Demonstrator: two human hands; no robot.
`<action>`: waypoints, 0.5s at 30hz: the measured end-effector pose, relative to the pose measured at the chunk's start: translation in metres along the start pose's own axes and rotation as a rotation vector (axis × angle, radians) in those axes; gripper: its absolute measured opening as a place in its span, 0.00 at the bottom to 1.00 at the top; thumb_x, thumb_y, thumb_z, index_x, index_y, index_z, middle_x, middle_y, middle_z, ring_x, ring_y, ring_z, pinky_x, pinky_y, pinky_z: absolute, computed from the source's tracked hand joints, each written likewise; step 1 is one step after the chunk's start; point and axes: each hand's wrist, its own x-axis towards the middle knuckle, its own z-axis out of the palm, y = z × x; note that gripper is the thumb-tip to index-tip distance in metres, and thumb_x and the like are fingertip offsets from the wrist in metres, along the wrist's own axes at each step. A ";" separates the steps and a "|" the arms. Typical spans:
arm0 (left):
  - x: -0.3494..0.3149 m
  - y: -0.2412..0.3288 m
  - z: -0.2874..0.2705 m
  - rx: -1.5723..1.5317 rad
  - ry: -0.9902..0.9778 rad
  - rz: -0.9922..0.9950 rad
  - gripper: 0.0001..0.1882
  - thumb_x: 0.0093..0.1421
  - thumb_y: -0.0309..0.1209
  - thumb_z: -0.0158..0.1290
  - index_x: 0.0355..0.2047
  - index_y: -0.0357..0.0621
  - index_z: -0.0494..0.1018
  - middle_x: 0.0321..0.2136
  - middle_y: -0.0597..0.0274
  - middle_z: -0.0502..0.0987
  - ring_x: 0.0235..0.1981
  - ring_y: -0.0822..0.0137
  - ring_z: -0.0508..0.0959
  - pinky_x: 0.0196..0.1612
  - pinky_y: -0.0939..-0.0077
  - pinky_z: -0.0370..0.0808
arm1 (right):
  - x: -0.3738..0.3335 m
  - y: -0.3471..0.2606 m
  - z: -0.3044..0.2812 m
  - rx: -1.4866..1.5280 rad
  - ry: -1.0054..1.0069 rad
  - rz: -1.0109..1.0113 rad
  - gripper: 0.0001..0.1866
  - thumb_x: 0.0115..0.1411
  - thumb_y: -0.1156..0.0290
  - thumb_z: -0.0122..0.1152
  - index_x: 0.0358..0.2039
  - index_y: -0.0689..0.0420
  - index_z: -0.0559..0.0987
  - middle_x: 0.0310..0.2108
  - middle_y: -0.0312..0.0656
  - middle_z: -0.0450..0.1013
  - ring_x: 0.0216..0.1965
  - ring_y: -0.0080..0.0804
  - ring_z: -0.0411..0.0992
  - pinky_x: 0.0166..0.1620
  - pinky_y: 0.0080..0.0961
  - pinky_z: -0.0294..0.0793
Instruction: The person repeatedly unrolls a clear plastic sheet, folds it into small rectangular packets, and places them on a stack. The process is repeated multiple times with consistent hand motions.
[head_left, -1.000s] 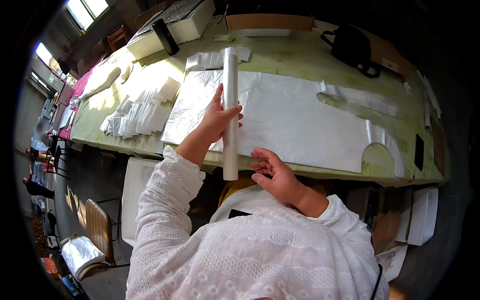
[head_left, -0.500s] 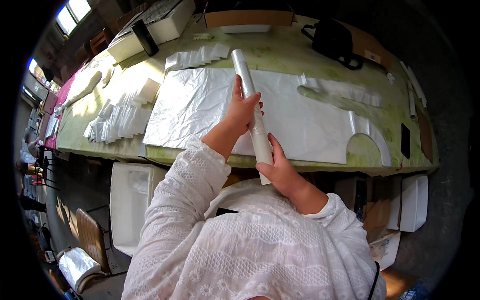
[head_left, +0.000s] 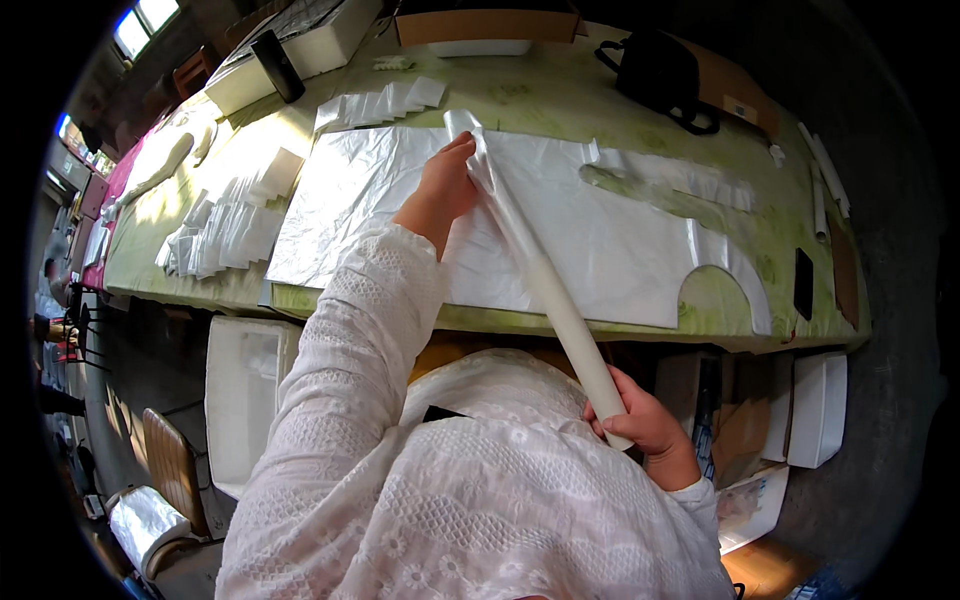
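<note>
A long pale tube (head_left: 565, 310) slants from the middle of the table down towards my right side. Glossy clear plastic film (head_left: 497, 195) covers its far part and looks loose and creased at the tip. My left hand (head_left: 445, 185) is closed around the film near the far end. With fingers wrapped round the bare near end, my right hand (head_left: 648, 428) holds the tube beside my waist, past the table's front edge. Beneath the tube, a large white plastic sheet (head_left: 590, 265) lies flat, wrinkled on its left side.
Folded clear plastic packets (head_left: 225, 225) lie to the left, and more packets (head_left: 380, 103) behind the sheet. Curved plastic strips (head_left: 735, 265) lie at right near a black phone (head_left: 803, 283). A black bag (head_left: 655, 80) and a dark cylinder (head_left: 277, 65) stand farther back. A white foam box (head_left: 245, 400) stands below the table.
My right hand has drawn the tube's near end down and to the right, towards my body. My hands are farther apart, the left slightly farther up and left. More of the pale tube shows between them.
</note>
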 end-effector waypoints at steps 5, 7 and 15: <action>0.033 0.017 -0.015 0.127 0.233 0.049 0.29 0.62 0.19 0.56 0.65 0.41 0.69 0.58 0.54 0.74 0.57 0.58 0.75 0.59 0.65 0.74 | -0.072 0.023 -0.032 0.006 0.055 0.049 0.50 0.51 0.78 0.67 0.74 0.60 0.55 0.45 0.41 0.75 0.44 0.27 0.75 0.46 0.24 0.74; 0.034 0.019 -0.023 0.106 0.229 0.045 0.27 0.62 0.18 0.56 0.62 0.41 0.71 0.53 0.54 0.77 0.49 0.59 0.80 0.53 0.67 0.79 | -0.096 0.031 -0.050 -0.030 0.044 0.047 0.49 0.52 0.77 0.69 0.73 0.60 0.57 0.47 0.41 0.75 0.45 0.27 0.75 0.48 0.25 0.75; -0.046 0.008 0.011 0.864 0.018 -0.106 0.10 0.63 0.23 0.59 0.45 0.42 0.80 0.40 0.62 0.82 0.40 0.71 0.81 0.45 0.73 0.81 | 0.000 -0.042 -0.033 -0.786 0.462 -0.502 0.40 0.58 0.73 0.71 0.69 0.58 0.66 0.53 0.44 0.75 0.48 0.33 0.75 0.55 0.30 0.74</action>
